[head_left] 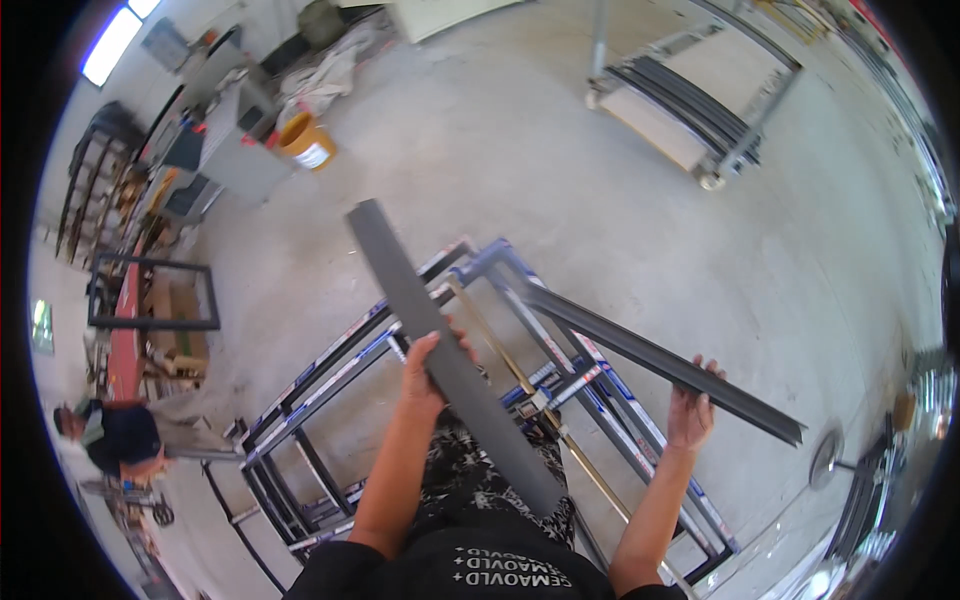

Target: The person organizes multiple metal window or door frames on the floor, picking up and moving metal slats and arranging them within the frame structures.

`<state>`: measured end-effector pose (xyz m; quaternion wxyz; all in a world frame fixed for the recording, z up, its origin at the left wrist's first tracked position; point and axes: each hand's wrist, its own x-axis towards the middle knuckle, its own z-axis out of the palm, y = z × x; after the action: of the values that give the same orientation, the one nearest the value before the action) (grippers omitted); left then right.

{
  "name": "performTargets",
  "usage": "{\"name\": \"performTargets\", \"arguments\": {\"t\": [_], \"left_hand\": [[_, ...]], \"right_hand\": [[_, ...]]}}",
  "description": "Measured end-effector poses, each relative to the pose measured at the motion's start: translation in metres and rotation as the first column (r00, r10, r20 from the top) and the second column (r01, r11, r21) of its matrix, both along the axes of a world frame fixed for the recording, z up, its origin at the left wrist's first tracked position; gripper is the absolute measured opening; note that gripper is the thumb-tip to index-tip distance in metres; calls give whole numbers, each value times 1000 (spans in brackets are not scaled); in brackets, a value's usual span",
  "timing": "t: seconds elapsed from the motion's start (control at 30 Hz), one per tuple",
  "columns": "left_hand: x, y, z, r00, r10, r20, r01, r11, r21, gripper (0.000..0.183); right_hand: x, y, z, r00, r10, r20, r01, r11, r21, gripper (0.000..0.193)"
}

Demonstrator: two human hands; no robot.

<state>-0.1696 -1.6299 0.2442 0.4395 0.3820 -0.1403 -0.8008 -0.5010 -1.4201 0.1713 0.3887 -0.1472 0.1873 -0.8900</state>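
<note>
Bars in both hands above stacked metal frames

From the head view, the left grip (425, 365) was closed around a broad grey bar (393, 270), thumb on one edge and fingers curled over the other. That bar slanted across the middle, its upper end out over the floor (480, 170) and its lower end before the person's patterned trousers (450, 470). The right grip (690, 408) pinched a narrower dark bar (620, 345) near its grooved outer end, fingertips over the far edge; the other end reached toward a blue corner of the frames (650, 432), though whether they touched could not be told. A gold-coloured rod (490, 335) ran between the two bars, lower down. Beyond, dark lengths (690, 100) lay on a trolley (725, 75) at upper right, an orange-yellow bucket (298, 137) stood at upper left, and another person (125, 437) was at far left.
</note>
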Motion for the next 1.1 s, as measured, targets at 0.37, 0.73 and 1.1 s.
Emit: {"name": "performTargets", "arguments": {"t": [0.37, 0.73, 1.1], "left_hand": [[-52, -89, -40, 919, -84, -385, 171, 966, 196, 40], [-6, -129, -33, 910, 195, -365, -130, 972, 194, 34], [-9, -71, -35, 846, 254, -469, -178, 963, 201, 36]], "right_hand": [[-35, -38, -60, 975, -128, 182, 36, 897, 440, 39], [-37, -187, -107, 874, -25, 485, -395, 542, 742, 40], [-40, -147, -101, 935, 162, 315, -354, 402, 844, 33]]}}
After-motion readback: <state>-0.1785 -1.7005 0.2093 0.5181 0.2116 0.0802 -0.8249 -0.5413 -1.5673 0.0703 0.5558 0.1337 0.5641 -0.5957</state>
